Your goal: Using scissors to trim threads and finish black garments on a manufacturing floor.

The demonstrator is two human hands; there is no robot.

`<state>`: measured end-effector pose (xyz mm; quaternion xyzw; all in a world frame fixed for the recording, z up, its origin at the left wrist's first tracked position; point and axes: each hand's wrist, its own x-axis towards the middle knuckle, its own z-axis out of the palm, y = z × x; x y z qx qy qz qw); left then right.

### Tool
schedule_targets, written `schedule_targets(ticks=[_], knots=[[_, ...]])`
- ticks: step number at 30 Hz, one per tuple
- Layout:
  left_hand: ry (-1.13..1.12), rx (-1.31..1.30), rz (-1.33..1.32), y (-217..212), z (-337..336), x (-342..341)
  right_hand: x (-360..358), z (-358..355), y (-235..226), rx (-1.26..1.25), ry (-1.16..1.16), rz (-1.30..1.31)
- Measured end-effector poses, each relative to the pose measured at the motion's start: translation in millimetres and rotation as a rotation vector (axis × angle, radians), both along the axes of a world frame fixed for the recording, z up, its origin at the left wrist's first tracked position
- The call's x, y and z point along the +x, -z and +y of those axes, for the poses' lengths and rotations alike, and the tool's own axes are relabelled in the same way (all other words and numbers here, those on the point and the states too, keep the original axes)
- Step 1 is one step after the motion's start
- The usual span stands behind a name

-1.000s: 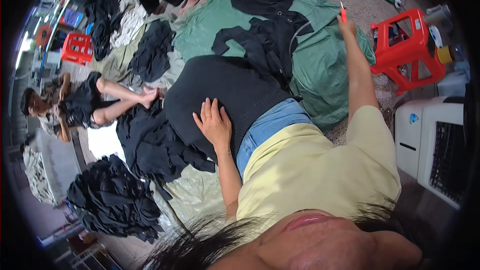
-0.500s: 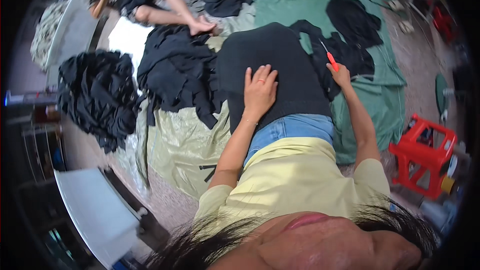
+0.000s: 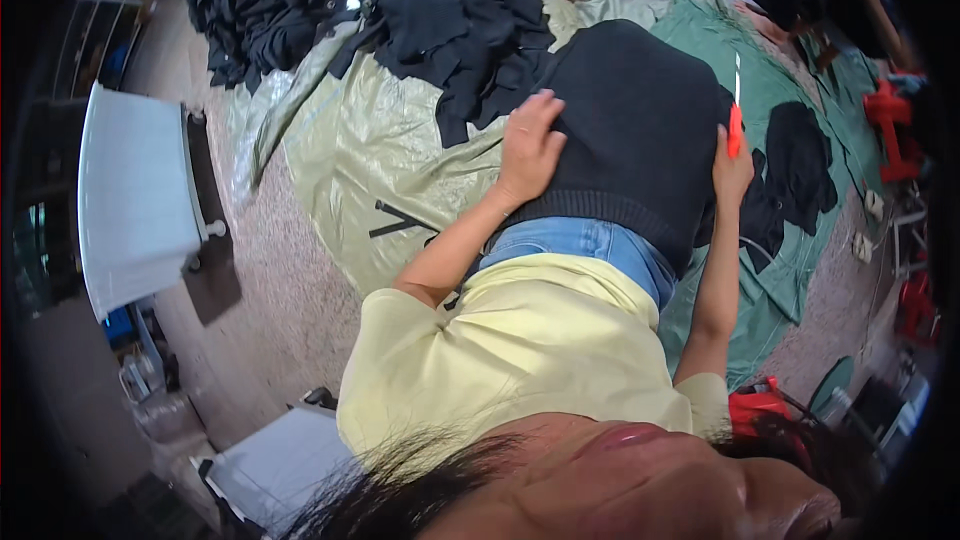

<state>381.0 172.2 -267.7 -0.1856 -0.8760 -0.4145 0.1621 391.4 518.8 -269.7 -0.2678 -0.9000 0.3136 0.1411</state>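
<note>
Now left hand (image 3: 528, 145) flat, still on black garment (image 3: 640, 130); right hand (image 3: 732, 165) gripping red cutter (image 3: 735, 120), moved to garment edge.

Garment workshop floor: heaped black garments (image 3: 455, 15) on spread tarpaulins (image 3: 380, 160).

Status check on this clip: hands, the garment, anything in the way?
Left hand flat on black knit garment across lap. Right hand grips red-handled cutter at garment's edge. Nothing between them.
</note>
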Motion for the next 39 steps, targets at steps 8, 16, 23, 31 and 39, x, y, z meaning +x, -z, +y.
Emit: schedule_targets(ticks=[8,16,23,31,39], knots=[[0.091,0.773,-1.411,158.2,-67.8,17.9,113.6,-1.7,37.3,-0.048,-0.059,-0.107],[0.034,1.234,-1.819,186.8,-32.7,-48.5,120.6,-32.0,12.1,-0.064,-0.015,-0.017],[-0.197,0.876,-1.736,257.6,-46.4,-107.6,118.2,-41.4,-4.8,0.01,-0.04,-0.015],[-0.063,0.845,-1.789,256.8,-27.2,-107.6,130.6,-44.7,-8.7,0.046,-0.032,-0.094],[-0.569,1.356,-1.25,198.3,-46.9,-138.6,148.7,-45.9,-17.3,0.009,0.003,-0.124]])
